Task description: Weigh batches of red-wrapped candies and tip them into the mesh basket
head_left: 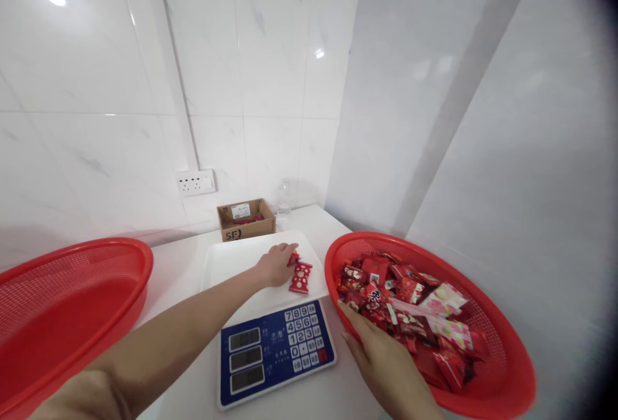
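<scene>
My left hand [277, 267] reaches over the white weighing pan [226, 278] of a digital scale, fingers closed on a small red wrapped candy [293, 257]. Just beside those fingers, a second red candy with pale spots [301, 277] lies flat on the pan. On the right, my right hand [374, 352] grips the near left rim of a red plastic basket [506, 355]. Inside that basket is a heap of mostly red candy packets [410, 288], some pink and green. The scale's blue keypad panel [277, 352] faces me, and its displays look dark.
An oval red basket [140, 259] with mesh sides stands at the left. Behind the scale are an open cardboard box [248, 228] with red items inside and a clear plastic bottle [284, 198]. Tiled walls close off the back and right; a socket [196, 183] is on the back wall.
</scene>
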{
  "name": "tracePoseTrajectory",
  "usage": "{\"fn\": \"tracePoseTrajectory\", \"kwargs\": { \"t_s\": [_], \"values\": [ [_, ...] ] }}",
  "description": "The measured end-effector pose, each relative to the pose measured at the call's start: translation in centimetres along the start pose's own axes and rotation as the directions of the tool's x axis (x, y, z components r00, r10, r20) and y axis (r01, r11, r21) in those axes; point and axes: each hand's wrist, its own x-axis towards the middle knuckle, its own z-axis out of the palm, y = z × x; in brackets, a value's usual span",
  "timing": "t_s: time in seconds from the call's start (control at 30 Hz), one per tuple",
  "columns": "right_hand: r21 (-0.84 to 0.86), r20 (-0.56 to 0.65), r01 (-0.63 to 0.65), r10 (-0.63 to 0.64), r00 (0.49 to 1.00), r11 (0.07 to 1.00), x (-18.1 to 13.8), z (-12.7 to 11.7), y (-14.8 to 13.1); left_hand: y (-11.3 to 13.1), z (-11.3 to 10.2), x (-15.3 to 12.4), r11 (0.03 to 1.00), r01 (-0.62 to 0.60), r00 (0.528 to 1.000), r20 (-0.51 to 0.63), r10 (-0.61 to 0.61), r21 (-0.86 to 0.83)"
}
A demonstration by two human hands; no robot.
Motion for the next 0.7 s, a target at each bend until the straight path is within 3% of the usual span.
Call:
{"fn": "tracePoseTrajectory", "kwargs": {
  "t_s": [0.37,0.57,0.7],
  "values": [
    [-0.024,-0.001,0.017,-0.017,1.000,1.000,-0.1,-0.2,-0.2,1.6,1.2,1.0,0.994,-0.025,0.981,0.192,0.005,0.102],
    [-0.051,0.032,-0.015,0.017,0.999,0.999,0.0,-0.1,-0.2,1.0,1.6,2.2,0.989,-0.069,0.980,0.193,0.043,0.130],
    [-0.068,0.038,-0.017,0.019,0.999,0.998,0.0,-0.2,-0.5,1.3,1.8,1.8,0.981,-0.114,0.990,0.098,0.099,0.160]
  ]
}}
